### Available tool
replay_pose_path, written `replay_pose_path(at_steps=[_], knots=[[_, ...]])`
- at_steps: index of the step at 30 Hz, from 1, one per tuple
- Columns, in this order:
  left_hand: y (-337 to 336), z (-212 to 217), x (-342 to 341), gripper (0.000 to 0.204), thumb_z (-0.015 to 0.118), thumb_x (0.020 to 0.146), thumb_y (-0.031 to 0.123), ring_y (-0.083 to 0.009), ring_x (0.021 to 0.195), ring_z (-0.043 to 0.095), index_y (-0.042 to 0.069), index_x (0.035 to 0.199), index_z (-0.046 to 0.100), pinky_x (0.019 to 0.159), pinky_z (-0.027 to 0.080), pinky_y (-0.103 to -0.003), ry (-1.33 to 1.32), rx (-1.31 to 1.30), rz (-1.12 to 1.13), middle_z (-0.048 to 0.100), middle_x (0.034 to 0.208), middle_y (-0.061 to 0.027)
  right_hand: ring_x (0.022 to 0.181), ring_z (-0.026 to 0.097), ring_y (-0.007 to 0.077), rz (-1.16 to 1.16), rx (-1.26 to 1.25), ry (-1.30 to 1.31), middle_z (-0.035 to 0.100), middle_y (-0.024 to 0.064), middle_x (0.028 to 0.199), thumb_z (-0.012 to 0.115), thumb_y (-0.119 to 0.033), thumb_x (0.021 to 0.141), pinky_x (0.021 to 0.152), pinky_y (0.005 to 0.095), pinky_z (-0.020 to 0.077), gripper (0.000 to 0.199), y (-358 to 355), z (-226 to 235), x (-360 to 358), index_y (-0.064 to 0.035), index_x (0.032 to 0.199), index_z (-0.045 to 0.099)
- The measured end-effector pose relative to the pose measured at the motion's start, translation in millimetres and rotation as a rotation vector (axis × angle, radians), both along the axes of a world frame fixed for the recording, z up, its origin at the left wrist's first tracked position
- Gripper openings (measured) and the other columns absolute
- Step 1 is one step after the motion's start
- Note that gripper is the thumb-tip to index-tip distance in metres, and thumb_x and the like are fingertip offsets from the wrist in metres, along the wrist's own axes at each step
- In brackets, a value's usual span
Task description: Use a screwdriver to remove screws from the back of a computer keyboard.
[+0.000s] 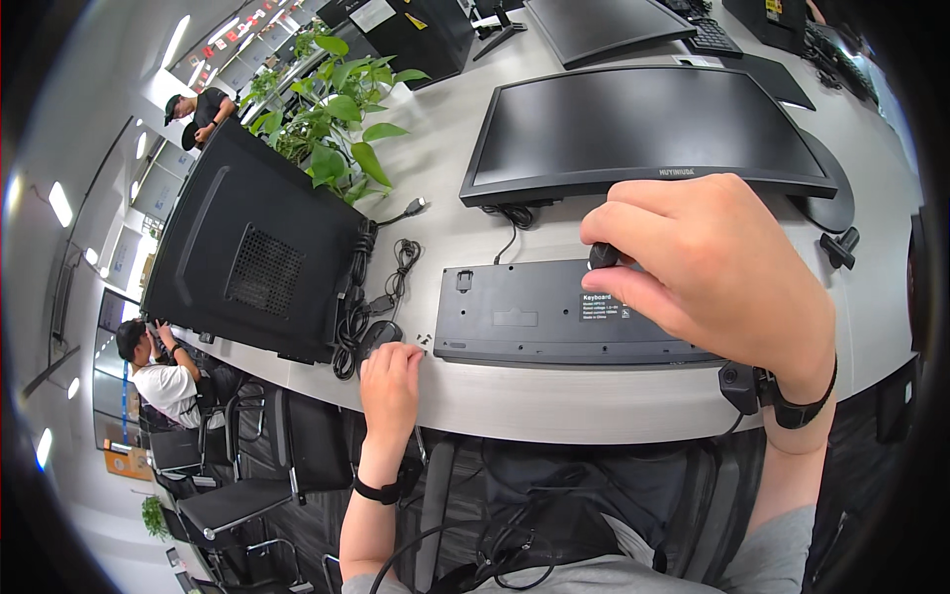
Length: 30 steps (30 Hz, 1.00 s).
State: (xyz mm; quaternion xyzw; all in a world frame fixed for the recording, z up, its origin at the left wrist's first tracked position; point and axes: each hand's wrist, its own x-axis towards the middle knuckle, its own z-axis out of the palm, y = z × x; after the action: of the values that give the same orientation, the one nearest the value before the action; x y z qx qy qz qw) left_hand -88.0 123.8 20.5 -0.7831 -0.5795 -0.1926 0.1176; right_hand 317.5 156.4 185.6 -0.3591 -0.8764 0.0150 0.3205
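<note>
A black keyboard (534, 319) lies upside down on the desk, its label and several screw holes facing up. Above its right half, my right hand (712, 267) is closed, thumb and fingers pinching a short black handle (603, 257). It looks like the end of a screwdriver, but whatever is below it is hidden. My left hand (389, 381) rests at the desk's front edge, left of the keyboard, its fingers drawn together; anything in the fingertips is hidden. Beside those fingertips lie several tiny dark screws (426, 340). A black mouse (378, 337) sits just behind this hand.
A black computer case (267, 247) stands at the left with bundled cables (354, 317) alongside. Behind the keyboard is a monitor (643, 129), with a second monitor (604, 25) farther back. A leafy plant (341, 114) grows behind the case. Two people are at the far left.
</note>
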Motion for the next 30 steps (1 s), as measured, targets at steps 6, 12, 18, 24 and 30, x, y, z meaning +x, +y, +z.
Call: replay_pose_path(at_steps=[6, 12, 18, 24, 30], knots=[[-4, 3, 8, 0.01, 0.069, 0.099, 0.001, -0.0369, 0.1, 0.066, 0.0, 0.109, 0.069, 0.09, 0.052, -0.047, -0.18, -0.093, 0.032, 0.069, 0.106, -0.0136, 0.066, 0.066, 0.0281, -0.001, 0.013, -0.009, 0.068, 0.007, 0.084, 0.086, -0.012, 0.083, 0.058, 0.038, 0.0491, 0.023, -3, 2, 1, -0.0037, 0.097, 0.07], [-11, -2, 15, 0.014, 0.063, 0.103, -0.001, -0.0359, 0.099, 0.065, -0.002, 0.116, 0.07, 0.088, 0.053, -0.044, -0.227, -0.041, 0.083, 0.065, 0.11, -0.0158, 0.066, 0.064, 0.0296, 0.016, 0.008, -0.011, 0.066, 0.0073, 0.084, 0.086, -0.012, 0.084, 0.059, 0.0393, 0.0489, 0.023, -5, 3, 5, -0.0039, 0.096, 0.069], [-3, -4, 10, 0.01, 0.063, 0.108, 0.002, -0.0218, 0.094, 0.066, -0.002, 0.114, 0.07, 0.085, 0.053, -0.032, -0.59, -0.1, 0.105, 0.066, 0.109, -0.0102, 0.066, 0.064, 0.0297, 0.015, 0.006, -0.022, 0.066, 0.007, 0.084, 0.086, -0.013, 0.084, 0.059, 0.0399, 0.049, 0.024, -3, 1, 3, -0.0041, 0.097, 0.068], [4, 8, 32, 0.011, 0.067, 0.11, 0.008, -0.0124, 0.09, 0.066, -0.003, 0.112, 0.07, 0.084, 0.054, -0.026, -1.172, -0.263, -0.02, 0.072, 0.101, -0.0048, 0.067, 0.064, 0.0297, 0.055, -0.013, -0.001, 0.065, 0.007, 0.083, 0.087, -0.013, 0.083, 0.058, 0.0399, 0.0494, 0.025, 0, -2, 0, -0.0041, 0.098, 0.069], [2, 18, 78, 0.013, 0.071, 0.107, 0.007, -0.0169, 0.094, 0.073, -0.002, 0.116, 0.072, 0.087, 0.059, -0.03, -1.595, -0.514, -0.198, 0.076, 0.104, -0.0095, 0.065, 0.064, 0.0293, 0.243, -0.041, 0.198, 0.066, 0.0092, 0.084, 0.088, -0.013, 0.085, 0.057, 0.0381, 0.0507, 0.027, 4, -11, -19, -0.0028, 0.103, 0.07]])
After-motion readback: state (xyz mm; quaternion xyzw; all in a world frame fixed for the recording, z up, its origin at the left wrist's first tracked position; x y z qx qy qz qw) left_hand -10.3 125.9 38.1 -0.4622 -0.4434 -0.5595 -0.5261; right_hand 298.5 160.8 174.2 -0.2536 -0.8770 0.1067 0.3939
